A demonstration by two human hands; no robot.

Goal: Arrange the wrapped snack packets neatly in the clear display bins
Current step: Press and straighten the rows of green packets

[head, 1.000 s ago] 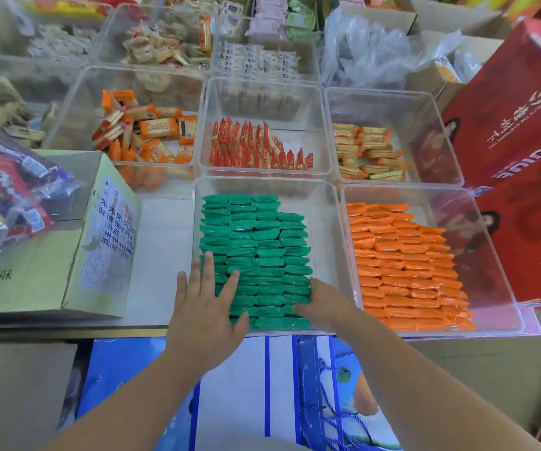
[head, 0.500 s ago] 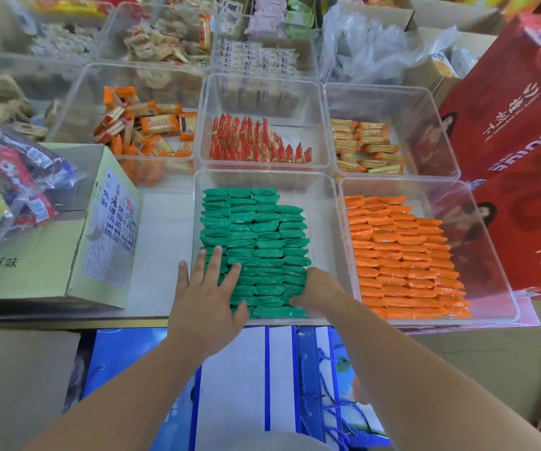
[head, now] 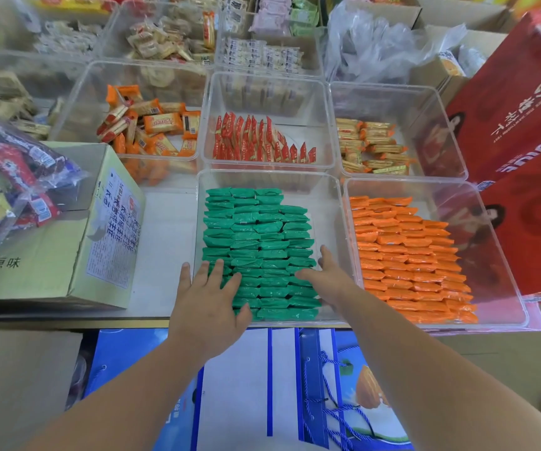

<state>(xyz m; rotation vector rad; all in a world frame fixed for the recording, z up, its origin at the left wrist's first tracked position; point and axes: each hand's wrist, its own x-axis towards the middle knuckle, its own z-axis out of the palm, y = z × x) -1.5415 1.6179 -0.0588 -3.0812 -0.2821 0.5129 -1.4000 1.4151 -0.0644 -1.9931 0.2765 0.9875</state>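
One bench [head: 165,242] carries everything, with red cartons [head: 519,102] stacked at its right edge.

- Cardboard box [head: 34,255] at the left edge, near the front. A bag of mixed snacks [head: 5,183] lies on top of it.
- Front-middle bin [head: 329,216] stands at the bench's front edge. The green packets [head: 262,236] lie in it in flat, overlapping rows from the back wall to the front wall. A bare strip is left along the right wall, widest at the back right corner.
- Front-right bin [head: 503,281], just beside it: orange packets [head: 402,255] in the same kind of rows, packed against its left wall. Its right side is bare.
- Back-middle bin [head: 269,99]: red packets [head: 256,141] stand on edge in one line along the front wall.
- Back-right bin [head: 425,125]: tan packets [head: 370,148] loosely piled at its left wall.
- Back-left bin [head: 77,102]: orange-wrapped biscuits [head: 152,128] in a jumble, no order to them.

Hands:
- Left hand [head: 208,301] lies flat, fingers straight and spread, on the green rows at the bin's front left corner. It holds nothing.
- Right hand [head: 327,275] is also flat, fingers out and thumb raised. It is set against the right flank of the green rows near the front. It grips nothing.

Judgement:
- Step in hand looks like squaring up the green block between two flat palms.
- Both front bins look close to done.
- The back row is the remaining work: the jumbled left bin most of all, then the tan pile.
- Farther bins at the back edge are too blurred to assess.
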